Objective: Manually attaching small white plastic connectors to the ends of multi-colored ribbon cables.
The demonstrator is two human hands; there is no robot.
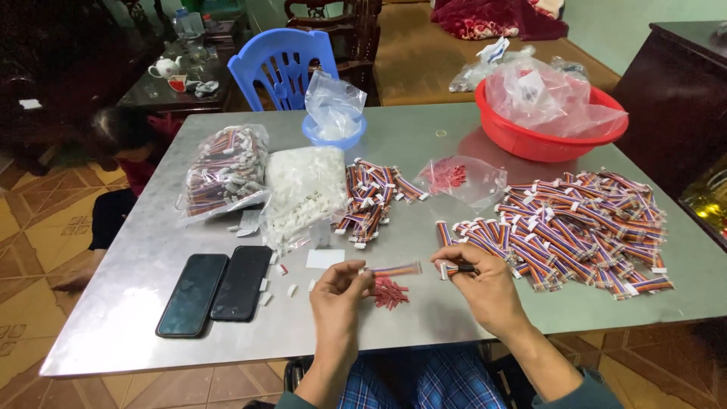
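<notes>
My left hand (pixel 338 294) pinches one end of a short multicoloured ribbon cable (pixel 395 269) just above the grey metal table (pixel 136 295). My right hand (pixel 478 282) grips a second short cable (pixel 457 268) with a white connector at its left end. A small heap of red plastic connector pieces (pixel 390 292) lies between my hands. To the right spreads a big pile of finished cables (pixel 579 226); a smaller pile (pixel 372 198) lies further back in the middle.
Two black phones (pixel 216 291) lie at the left. Bags of cables (pixel 225 170) and white connectors (pixel 304 189), a bag of red pieces (pixel 458 178), a blue bowl (pixel 333 136), a red basin (pixel 549 125). A blue chair (pixel 282 64) and a seated person (pixel 125 163) are beyond the table.
</notes>
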